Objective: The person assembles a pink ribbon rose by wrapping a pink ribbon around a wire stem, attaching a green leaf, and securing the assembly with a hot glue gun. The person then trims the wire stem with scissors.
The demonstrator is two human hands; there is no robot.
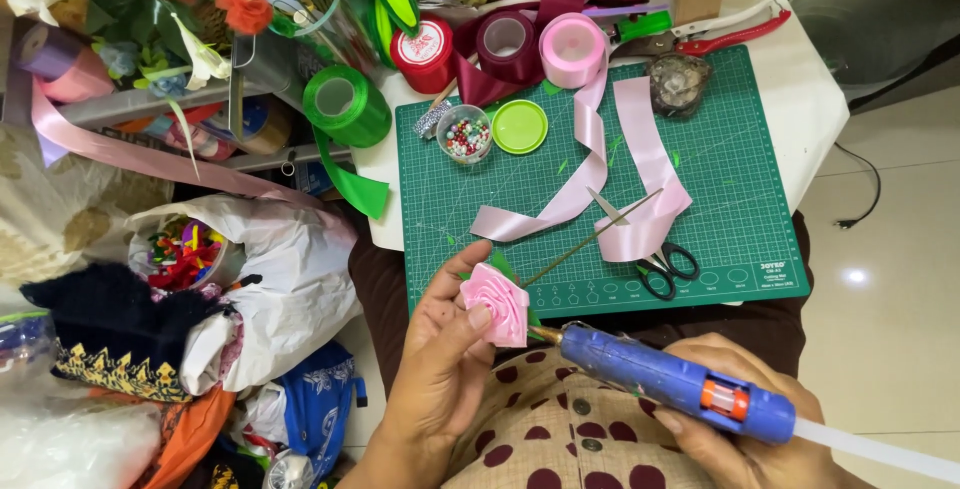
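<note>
The pink ribbon rose [494, 301] sits low in the middle of the view, just in front of the near edge of the green cutting mat [740, 189] and above the person's lap. Its folded face is turned up toward the camera. From under it a thin green stem [590, 239] goes up and to the right over the mat, so the long axis of the whole flower runs on a diagonal — bloom at the lower left, free tip at the upper right, near the scissors [655, 259].

The left hand [440, 349] is closed around the rose: the thumb presses on its near edge and the fingers curl behind it. The right hand [745, 419] is wrapped around the blue glue gun [670, 381]; its brass nozzle points left and almost touches the lower right edge of the rose. I cannot tell if a finger is on the trigger.

I think the main risk is the thumb. It lies very near to the nozzle, so hot glue or the hot tip could burn it if the gun goes a little too far. Too much glue could also run onto the visible petals, or drip on the dotted fabric of the lap below. If the hold on the rose becomes loose, the folded ribbon may open.

Further out, loose pink ribbon [610, 189] lies across the mat, and a jar of beads [465, 135] stands beside its green lid [519, 127].
</note>
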